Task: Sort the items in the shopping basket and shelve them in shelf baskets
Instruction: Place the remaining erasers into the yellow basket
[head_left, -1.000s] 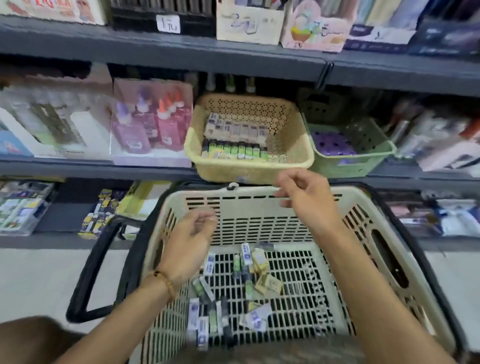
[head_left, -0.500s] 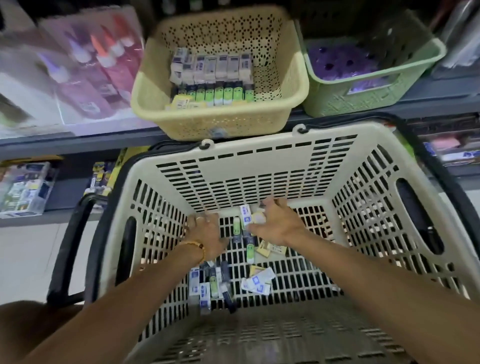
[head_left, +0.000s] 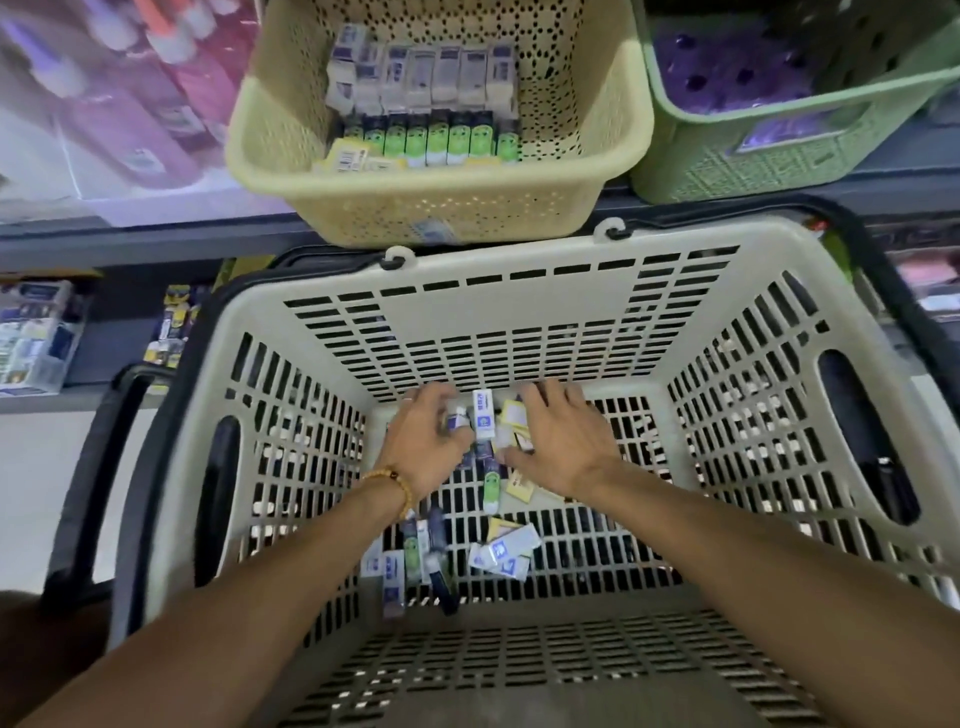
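Left hand (head_left: 423, 447) grips a small box (head_left: 457, 418), right hand (head_left: 563, 447) spread wide over shopping basket (head_left: 519, 312) packets (head_left: 501, 553)

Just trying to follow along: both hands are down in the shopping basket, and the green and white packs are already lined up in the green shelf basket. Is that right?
Not quite. The head view shows the lined-up packs in the yellow shelf basket, not the green one, which holds purple items. Both the left hand and the right hand are indeed down in the shopping basket.
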